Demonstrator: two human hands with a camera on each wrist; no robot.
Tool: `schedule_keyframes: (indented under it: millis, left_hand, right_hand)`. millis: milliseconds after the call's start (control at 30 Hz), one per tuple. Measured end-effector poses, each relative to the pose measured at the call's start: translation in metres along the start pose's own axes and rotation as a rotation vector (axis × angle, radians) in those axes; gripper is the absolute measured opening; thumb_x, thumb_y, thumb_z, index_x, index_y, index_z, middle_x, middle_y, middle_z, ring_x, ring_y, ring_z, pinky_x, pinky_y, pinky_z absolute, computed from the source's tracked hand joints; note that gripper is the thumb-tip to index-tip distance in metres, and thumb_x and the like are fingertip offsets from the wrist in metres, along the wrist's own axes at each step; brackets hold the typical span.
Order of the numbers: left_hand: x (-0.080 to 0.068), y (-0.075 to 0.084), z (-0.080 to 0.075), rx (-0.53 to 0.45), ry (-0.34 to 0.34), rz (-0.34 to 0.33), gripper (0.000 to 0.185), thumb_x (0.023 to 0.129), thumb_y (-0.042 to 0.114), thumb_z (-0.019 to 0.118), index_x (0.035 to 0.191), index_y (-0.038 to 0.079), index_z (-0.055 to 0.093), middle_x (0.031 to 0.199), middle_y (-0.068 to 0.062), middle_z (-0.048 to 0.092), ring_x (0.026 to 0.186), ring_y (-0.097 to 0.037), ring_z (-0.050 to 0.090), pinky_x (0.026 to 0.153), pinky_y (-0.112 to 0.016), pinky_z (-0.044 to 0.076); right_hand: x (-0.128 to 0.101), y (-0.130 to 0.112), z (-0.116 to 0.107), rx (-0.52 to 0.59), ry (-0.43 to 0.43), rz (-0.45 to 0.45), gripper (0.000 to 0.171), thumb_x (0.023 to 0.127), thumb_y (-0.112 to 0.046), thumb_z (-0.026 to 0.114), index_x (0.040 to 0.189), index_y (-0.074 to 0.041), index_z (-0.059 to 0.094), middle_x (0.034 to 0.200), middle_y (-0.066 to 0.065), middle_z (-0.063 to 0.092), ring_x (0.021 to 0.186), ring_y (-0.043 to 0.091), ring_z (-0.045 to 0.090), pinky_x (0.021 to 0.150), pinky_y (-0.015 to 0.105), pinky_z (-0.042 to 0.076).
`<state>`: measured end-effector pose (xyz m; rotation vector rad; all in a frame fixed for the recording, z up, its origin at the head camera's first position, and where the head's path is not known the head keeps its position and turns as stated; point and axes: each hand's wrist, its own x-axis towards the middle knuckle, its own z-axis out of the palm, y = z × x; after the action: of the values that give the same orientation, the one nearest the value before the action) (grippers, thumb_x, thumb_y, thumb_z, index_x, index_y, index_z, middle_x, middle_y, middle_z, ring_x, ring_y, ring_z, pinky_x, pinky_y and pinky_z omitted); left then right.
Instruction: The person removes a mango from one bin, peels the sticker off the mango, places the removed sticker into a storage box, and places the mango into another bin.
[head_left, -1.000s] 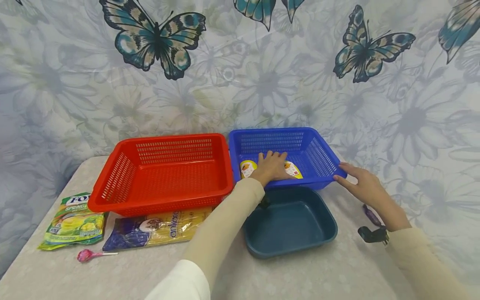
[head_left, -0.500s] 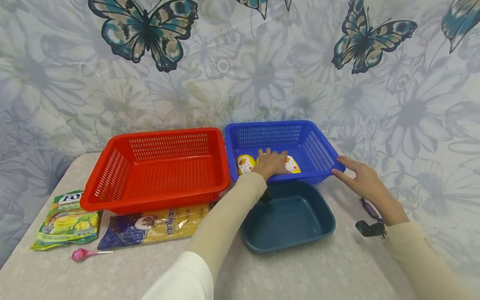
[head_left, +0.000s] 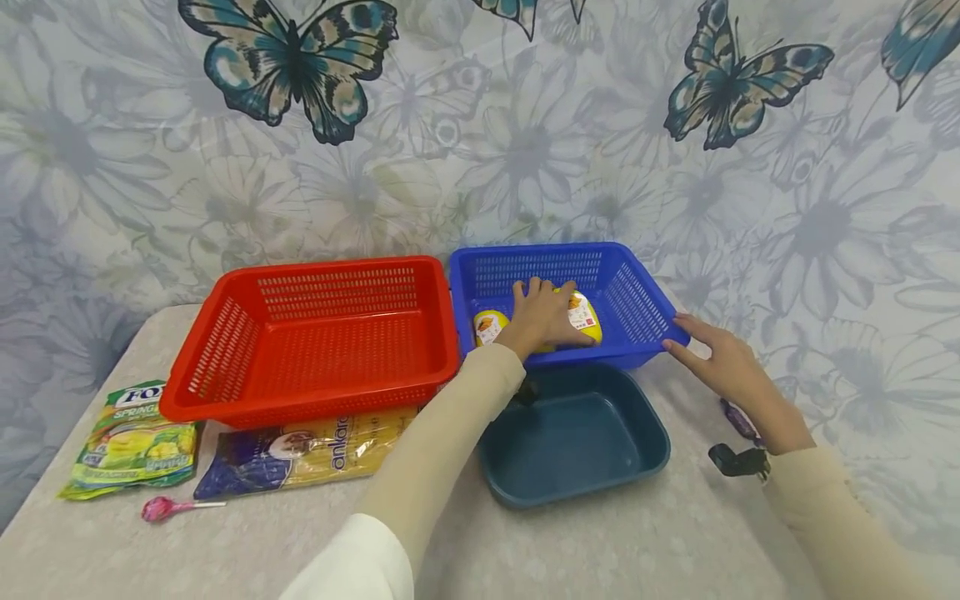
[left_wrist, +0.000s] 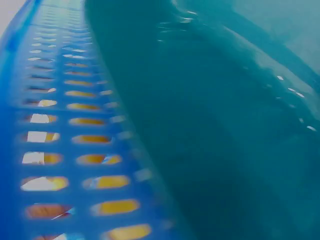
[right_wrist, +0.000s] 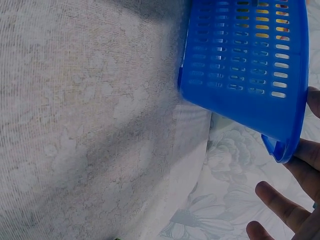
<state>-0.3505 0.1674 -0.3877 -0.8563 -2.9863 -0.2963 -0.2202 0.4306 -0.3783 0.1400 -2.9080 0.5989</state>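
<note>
Blue slotted plastic basket (head_left: 637, 304), rectangular, upright on the table just right of a red one, its near wall against a dark teal tub. Inside, a yellow packet (head_left: 588, 321) with white-and-orange labels, lying across the basket floor, tilted slightly, middle hidden (covered by a hand). Seen again through the basket's slots (left_wrist: 75, 150) as yellow patches; blue corner rim (right_wrist: 280, 145) touching fingers.

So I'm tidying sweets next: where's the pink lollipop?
In the head view, the pink lollipop lies near the table's front left edge, just below the green candy bag.
</note>
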Motion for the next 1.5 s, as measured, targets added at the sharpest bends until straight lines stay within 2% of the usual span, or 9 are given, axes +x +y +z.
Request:
schedule_keyframes:
  millis: [167, 400, 567, 700, 933, 1300, 1500]
  left_hand:
    - [-0.008, -0.003, -0.018, -0.032, 0.025, -0.010, 0.106, 0.071, 0.081, 0.062, 0.157, 0.029, 0.028, 0.144, -0.008, 0.045, 0.133, -0.030, 0.031, 0.111, -0.059, 0.017]
    - [-0.021, -0.002, -0.045, -0.014, 0.070, 0.023, 0.108, 0.070, 0.083, 0.060, 0.158, 0.031, 0.025, 0.143, -0.006, 0.043, 0.131, -0.028, 0.030, 0.107, -0.055, 0.019]
    - [-0.036, -0.003, -0.061, -0.015, 0.112, 0.038, 0.103, 0.069, 0.083, 0.061, 0.154, 0.034, 0.030, 0.139, -0.001, 0.045, 0.128, -0.024, 0.032, 0.102, -0.050, 0.025]
    - [-0.051, -0.005, -0.069, -0.018, 0.118, 0.075, 0.101, 0.070, 0.083, 0.060, 0.153, 0.034, 0.030, 0.139, -0.001, 0.045, 0.128, -0.023, 0.033, 0.101, -0.048, 0.028]
    - [-0.085, -0.011, -0.080, -0.086, 0.149, 0.144, 0.100, 0.072, 0.078, 0.064, 0.154, 0.032, 0.031, 0.144, 0.000, 0.042, 0.130, -0.023, 0.033, 0.101, -0.046, 0.030]
    - [-0.130, -0.025, -0.088, -0.106, 0.183, 0.203, 0.098, 0.072, 0.077, 0.065, 0.154, 0.033, 0.033, 0.143, 0.002, 0.043, 0.130, -0.022, 0.032, 0.100, -0.044, 0.030]
    - [-0.155, -0.036, -0.089, -0.108, 0.198, 0.228, 0.098, 0.072, 0.076, 0.065, 0.154, 0.031, 0.035, 0.143, 0.001, 0.044, 0.131, -0.022, 0.031, 0.100, -0.044, 0.030]
  right_hand:
    - [0.000, -0.002, -0.002, 0.011, -0.006, 0.000, 0.067, 0.099, -0.046, 0.060, 0.148, -0.002, 0.047, 0.151, 0.024, 0.041, 0.133, 0.055, 0.038, 0.102, 0.072, 0.031]
    - [0.000, 0.001, -0.002, 0.007, -0.010, 0.019, 0.067, 0.099, -0.046, 0.059, 0.148, -0.003, 0.046, 0.152, 0.024, 0.039, 0.134, 0.055, 0.036, 0.102, 0.072, 0.030]
    - [0.001, 0.001, 0.000, 0.005, -0.024, 0.029, 0.068, 0.099, -0.048, 0.058, 0.149, -0.003, 0.045, 0.153, 0.024, 0.038, 0.134, 0.056, 0.035, 0.102, 0.073, 0.029]
    - [0.001, 0.000, 0.001, 0.002, -0.034, 0.044, 0.069, 0.099, -0.049, 0.057, 0.150, -0.004, 0.043, 0.154, 0.023, 0.037, 0.135, 0.056, 0.034, 0.102, 0.074, 0.028]
    - [0.000, -0.002, 0.000, -0.003, -0.034, 0.042, 0.068, 0.100, -0.049, 0.057, 0.151, -0.005, 0.043, 0.154, 0.023, 0.037, 0.133, 0.058, 0.034, 0.100, 0.075, 0.028]
    - [0.002, -0.003, -0.002, -0.025, -0.070, 0.061, 0.070, 0.100, -0.050, 0.055, 0.151, -0.004, 0.041, 0.154, 0.026, 0.034, 0.133, 0.060, 0.032, 0.098, 0.077, 0.027]
    - [0.002, -0.002, -0.002, -0.012, -0.062, 0.071, 0.071, 0.100, -0.052, 0.054, 0.152, -0.006, 0.040, 0.154, 0.025, 0.034, 0.133, 0.060, 0.032, 0.099, 0.077, 0.026]
